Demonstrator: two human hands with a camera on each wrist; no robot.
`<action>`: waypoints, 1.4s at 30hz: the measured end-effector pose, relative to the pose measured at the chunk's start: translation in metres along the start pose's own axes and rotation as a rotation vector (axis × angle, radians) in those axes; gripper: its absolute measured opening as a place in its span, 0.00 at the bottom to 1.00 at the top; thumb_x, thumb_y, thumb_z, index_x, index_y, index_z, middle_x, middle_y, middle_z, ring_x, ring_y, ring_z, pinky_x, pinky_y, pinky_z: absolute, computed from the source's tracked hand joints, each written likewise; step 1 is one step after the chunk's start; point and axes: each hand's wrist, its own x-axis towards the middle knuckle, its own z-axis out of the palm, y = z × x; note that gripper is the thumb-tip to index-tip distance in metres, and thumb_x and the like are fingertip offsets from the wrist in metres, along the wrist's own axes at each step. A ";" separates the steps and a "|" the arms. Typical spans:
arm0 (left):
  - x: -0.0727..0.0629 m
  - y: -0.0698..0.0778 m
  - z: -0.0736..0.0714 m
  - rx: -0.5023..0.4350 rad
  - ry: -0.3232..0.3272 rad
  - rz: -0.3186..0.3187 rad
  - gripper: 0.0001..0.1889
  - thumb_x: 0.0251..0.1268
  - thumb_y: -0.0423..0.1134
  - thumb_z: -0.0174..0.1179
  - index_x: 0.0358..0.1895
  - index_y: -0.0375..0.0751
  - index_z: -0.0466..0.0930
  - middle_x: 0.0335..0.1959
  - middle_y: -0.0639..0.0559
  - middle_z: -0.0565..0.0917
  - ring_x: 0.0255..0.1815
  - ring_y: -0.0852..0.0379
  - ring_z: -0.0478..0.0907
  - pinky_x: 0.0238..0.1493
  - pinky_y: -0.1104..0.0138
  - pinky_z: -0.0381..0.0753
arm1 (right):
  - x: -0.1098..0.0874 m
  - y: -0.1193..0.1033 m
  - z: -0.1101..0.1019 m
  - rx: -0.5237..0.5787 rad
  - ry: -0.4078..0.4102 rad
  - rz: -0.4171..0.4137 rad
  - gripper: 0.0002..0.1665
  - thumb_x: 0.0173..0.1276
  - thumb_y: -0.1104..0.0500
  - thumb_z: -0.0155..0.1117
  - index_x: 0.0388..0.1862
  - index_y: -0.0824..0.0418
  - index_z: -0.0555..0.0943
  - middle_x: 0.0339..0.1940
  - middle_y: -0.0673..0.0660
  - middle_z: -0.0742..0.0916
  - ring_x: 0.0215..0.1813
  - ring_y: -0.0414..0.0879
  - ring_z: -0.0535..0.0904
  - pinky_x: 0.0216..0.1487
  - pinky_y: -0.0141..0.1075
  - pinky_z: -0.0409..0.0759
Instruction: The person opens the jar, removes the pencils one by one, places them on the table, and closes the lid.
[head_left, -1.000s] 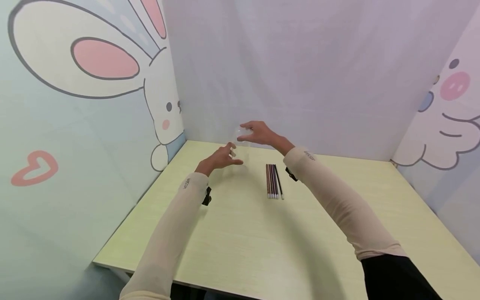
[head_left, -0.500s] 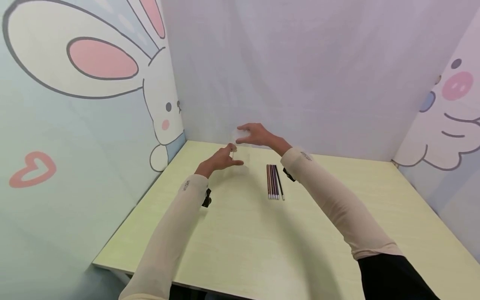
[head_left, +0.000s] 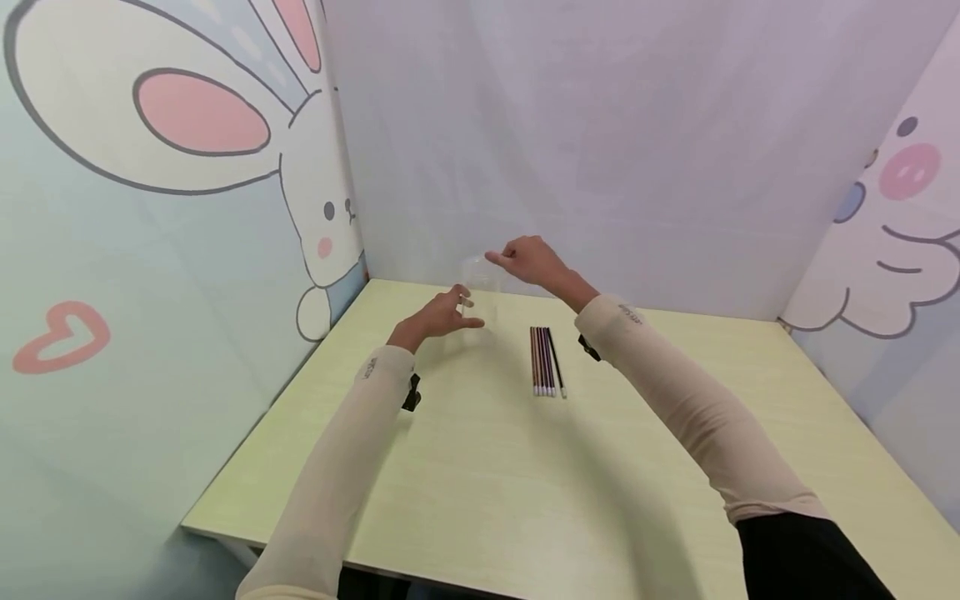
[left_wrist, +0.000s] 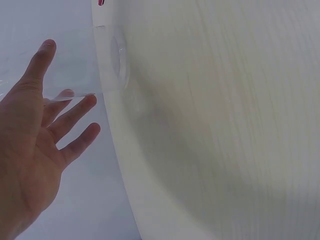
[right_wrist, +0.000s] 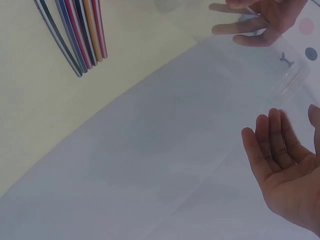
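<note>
A clear cylindrical container stands upright at the far part of the table; whether it is plastic or glass I cannot tell. Beside it is my left hand, its thumb in front of the clear wall and its fingers spread along the other side. In the left wrist view the fingers of that hand are fairly straight, not curled tightly round the container. Near the container's top, slightly right of the rim, my right hand holds nothing, with its fingers loosely bent and apart from the container.
Several pencils lie side by side on the pale table, right of the container; the rightmost one is slightly apart. A plain curtain hangs along the back edge. A cartoon-printed wall borders the left side.
My right hand has come off the container's top, moving right and slightly up. My left hand stays almost where it was beside the container. The pencils have not moved.
</note>
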 end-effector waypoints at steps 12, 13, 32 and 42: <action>-0.003 -0.005 0.002 0.001 0.000 -0.005 0.40 0.70 0.54 0.69 0.72 0.36 0.58 0.73 0.36 0.73 0.64 0.42 0.80 0.66 0.51 0.77 | 0.013 -0.002 0.016 0.047 -0.278 -0.141 0.40 0.79 0.49 0.64 0.82 0.62 0.63 0.82 0.62 0.66 0.83 0.57 0.58 0.78 0.51 0.62; -0.004 -0.004 0.002 0.009 0.003 -0.006 0.40 0.70 0.54 0.69 0.72 0.36 0.59 0.73 0.36 0.74 0.64 0.43 0.81 0.66 0.51 0.77 | 0.014 -0.003 0.016 0.040 -0.292 -0.133 0.41 0.79 0.48 0.64 0.82 0.62 0.62 0.82 0.62 0.66 0.83 0.57 0.57 0.79 0.51 0.61; 0.006 0.013 0.007 0.029 -0.005 0.011 0.39 0.70 0.53 0.69 0.72 0.38 0.59 0.71 0.35 0.75 0.64 0.42 0.80 0.66 0.50 0.76 | -0.002 0.004 0.014 0.009 -0.077 0.224 0.47 0.64 0.20 0.58 0.45 0.64 0.72 0.34 0.57 0.75 0.33 0.50 0.70 0.40 0.45 0.73; 0.006 0.011 0.008 0.038 0.007 0.013 0.40 0.69 0.52 0.70 0.72 0.35 0.60 0.69 0.37 0.77 0.66 0.42 0.78 0.65 0.50 0.78 | -0.003 0.017 0.014 0.064 -0.141 -0.052 0.41 0.73 0.44 0.69 0.74 0.68 0.71 0.65 0.65 0.80 0.63 0.58 0.78 0.61 0.50 0.79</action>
